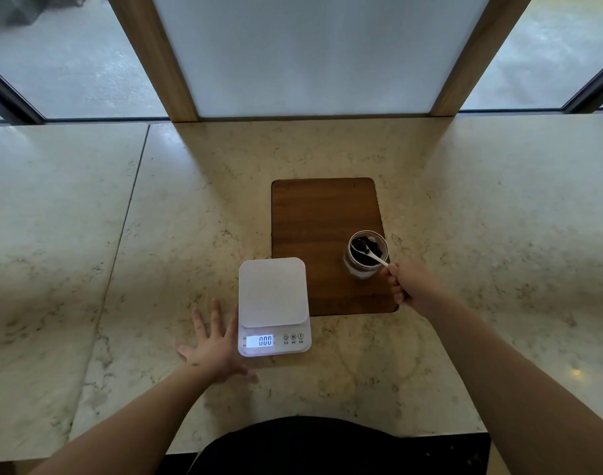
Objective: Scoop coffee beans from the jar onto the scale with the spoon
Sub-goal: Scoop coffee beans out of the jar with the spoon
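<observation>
1. Bracing the scale, the left hand lies flat with fingers spread on the tabletop, touching the scale's nine-o'clock edge, likely to steady it.
2. Its platform is bare, display at zero.
3. At two o'clock from the scale, the jar stands on a wooden board.
4. The right hand pinches the spoon, its bowl apparently among the coffee beans.

White scale, blue-lit display — dark brown board, cream veined marble counter, white spoon, near-black beans.
</observation>
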